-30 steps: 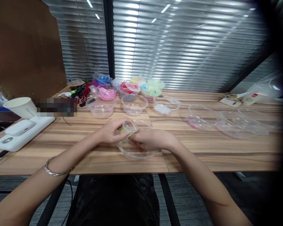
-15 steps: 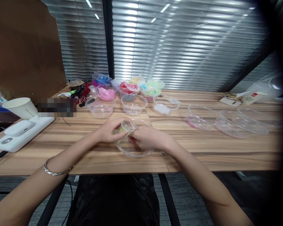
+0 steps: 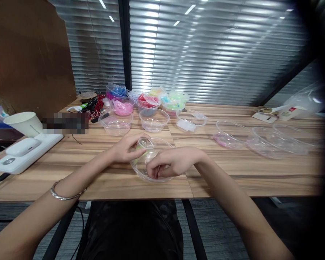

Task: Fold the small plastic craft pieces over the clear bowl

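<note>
Well, taking my bowl (image 3: 148, 179) as the middle of the clock, with twelve straight away from me, the paper cup (image 3: 23, 122) stands out towards ten, just behind a long white block (image 3: 1, 166). Tangled red wires (image 3: 99, 104) lie near eleven, far enough off, I'd judge, to leave my elbows room. My left hand (image 3: 126, 150) comes in over the bowl's rim at ten, thumb on the near side and fingers behind, curled round a small cup (image 3: 146, 143); probably that grip steadies it while I work in the bowl. My right hand (image 3: 174, 162) crosses the rim at about three and dips inside, fingers bunched and pointing down towards six. I can't tell whether they pinch anything. Beyond, between eleven and one, sit clear tubs (image 3: 154, 124), with pink packets (image 3: 123, 107) and red packets (image 3: 148, 100) further back, perhaps grouped there to stay within reach. More tubs (image 3: 268, 146) rest from two to three.

The bowl itself is right before me near the table's (image 3: 219, 184) front edge, wide, round and see-through, wood grain showing through it. The small cup is clear too, its mouth facing upwards; a faint yellow-green tint shows beside it, though I can't tell what carries that.
</note>
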The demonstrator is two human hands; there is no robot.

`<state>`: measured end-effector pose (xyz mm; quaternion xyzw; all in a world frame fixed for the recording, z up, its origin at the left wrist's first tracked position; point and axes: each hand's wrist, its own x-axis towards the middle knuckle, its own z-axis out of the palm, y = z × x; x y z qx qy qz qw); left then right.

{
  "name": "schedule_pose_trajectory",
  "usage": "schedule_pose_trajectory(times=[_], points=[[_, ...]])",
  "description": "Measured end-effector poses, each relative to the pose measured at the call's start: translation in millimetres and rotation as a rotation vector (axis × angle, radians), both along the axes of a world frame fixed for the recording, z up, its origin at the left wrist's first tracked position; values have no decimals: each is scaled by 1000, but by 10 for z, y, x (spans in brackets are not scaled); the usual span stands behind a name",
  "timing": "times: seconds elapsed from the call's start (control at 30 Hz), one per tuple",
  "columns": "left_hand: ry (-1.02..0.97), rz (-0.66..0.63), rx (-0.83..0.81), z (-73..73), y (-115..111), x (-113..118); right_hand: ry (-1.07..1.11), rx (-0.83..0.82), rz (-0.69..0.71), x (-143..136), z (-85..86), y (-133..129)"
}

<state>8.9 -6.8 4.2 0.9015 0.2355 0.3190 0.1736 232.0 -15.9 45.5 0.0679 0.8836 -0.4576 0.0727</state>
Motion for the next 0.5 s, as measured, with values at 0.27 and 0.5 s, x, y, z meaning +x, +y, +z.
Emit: schedule_pose_trajectory(times=[0.27, 0.5], points=[[-2, 0, -4, -21, 17, -13, 81, -417, -60, 51, -15, 58], [11, 17, -21, -10, 5, -6, 62, -322, -44, 8, 13, 36]])
